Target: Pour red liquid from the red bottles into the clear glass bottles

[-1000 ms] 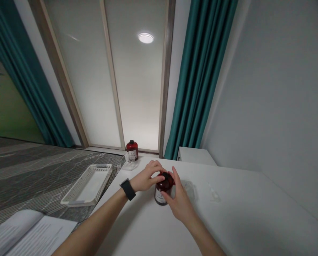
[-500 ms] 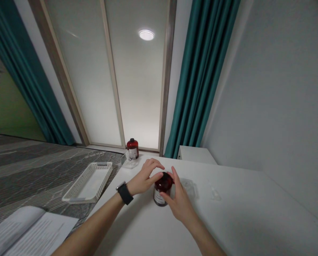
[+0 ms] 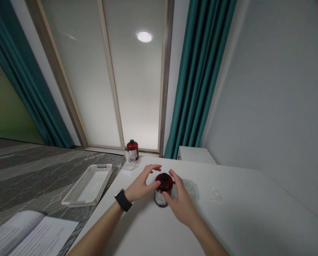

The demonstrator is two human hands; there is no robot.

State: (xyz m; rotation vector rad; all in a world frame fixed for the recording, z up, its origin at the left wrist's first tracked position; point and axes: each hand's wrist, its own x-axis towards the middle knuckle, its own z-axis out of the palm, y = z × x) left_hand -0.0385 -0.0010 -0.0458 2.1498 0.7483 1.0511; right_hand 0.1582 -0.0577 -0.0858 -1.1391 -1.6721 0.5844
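Note:
A dark red bottle (image 3: 160, 197) with a black cap and a white label stands upright on the white table (image 3: 145, 231). Left of it, my left hand (image 3: 141, 185) is open, its thumb tip at the bottle's shoulder and its fingers spread above and behind. On the other side, my right hand (image 3: 182, 203) is open too, thumb in front near the label and index finger raised behind the shoulder. Whether either hand touches the bottle I cannot tell. Behind my right hand lies a clear plastic piece (image 3: 192, 188), partly hidden.
A second red bottle (image 3: 132, 153) stands at the table's far left corner beside a clear plastic container (image 3: 130, 165). Another small clear item (image 3: 215, 193) lies to the right. Beyond the left edge are a white basket (image 3: 68, 203) and an open book (image 3: 45, 234).
My left hand has loosened, its fingers moving up and left from the cap. My right fingers have spread slightly from the bottle. The bottle stays about where it was.

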